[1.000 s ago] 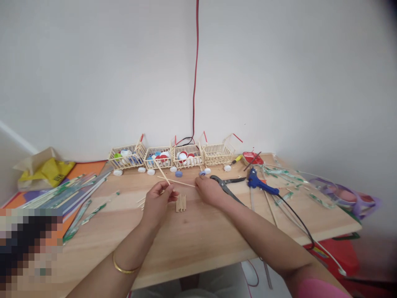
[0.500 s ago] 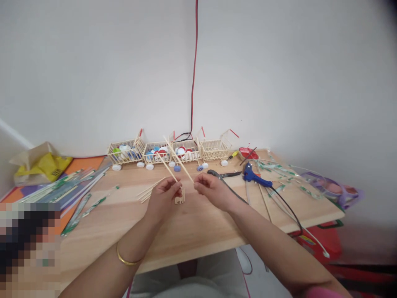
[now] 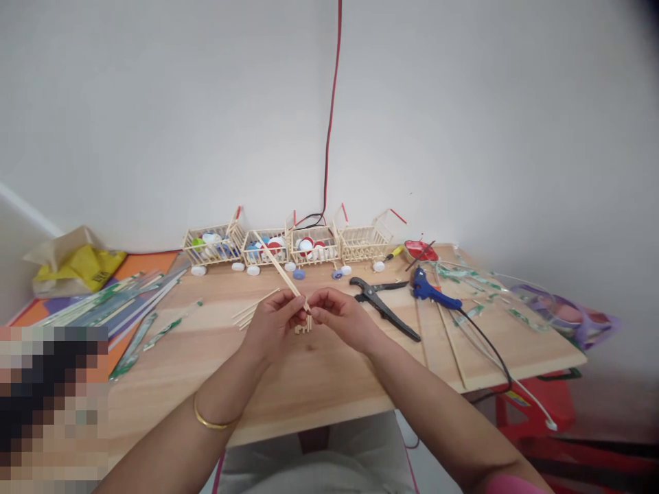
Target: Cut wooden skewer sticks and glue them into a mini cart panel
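Observation:
My left hand [image 3: 274, 321] and my right hand [image 3: 340, 320] meet above the middle of the table, fingers pinched. Between them they hold thin wooden sticks [image 3: 281, 269], which lie close together and slant up and away to the left. The fingers hide the sticks' near ends. Just beneath and behind my hands, a few short cut sticks [image 3: 303, 329] rest on the wood. Several longer sticks [image 3: 248, 312] lie to the left of my left hand. Black-handled cutters [image 3: 384, 309] lie to the right of my right hand.
Stick-built carts [image 3: 314, 247] stand in a row by the wall, some holding bottle caps. Right of the cutters lies a blue glue gun [image 3: 435, 293] with a black cord. Wrapped sticks [image 3: 121, 305] and a yellow bag [image 3: 85, 264] are at left. A red stool [image 3: 540, 405] stands beyond the table's edge.
My right hand has moved left against my left hand. The two sticks, apart and separately held before, now lie together. The whole view has shifted slightly.

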